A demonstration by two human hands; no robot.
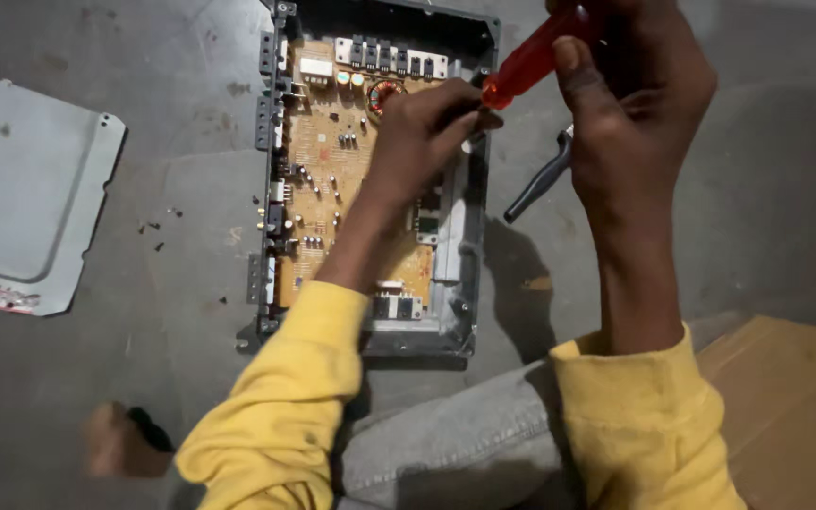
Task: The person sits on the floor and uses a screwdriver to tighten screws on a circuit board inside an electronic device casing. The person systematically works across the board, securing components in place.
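Observation:
A tan circuit board point(318, 151) sits inside an open grey metal case point(455, 255) on the concrete floor. My right hand point(630, 104) grips the red translucent handle of a screwdriver point(526, 66), held upright over the case's right edge. My left hand point(427, 127) rests over the board and pinches the screwdriver's lower end near the shaft, which the fingers hide. Both arms wear yellow sleeves.
The removed grey metal cover point(25, 189) lies at the left. Several small screws point(155, 229) are scattered between it and the case. Dark-handled pliers point(540, 184) lie right of the case. Brown cardboard point(795, 416) is at bottom right, my grey trouser leg point(465, 434) below the case.

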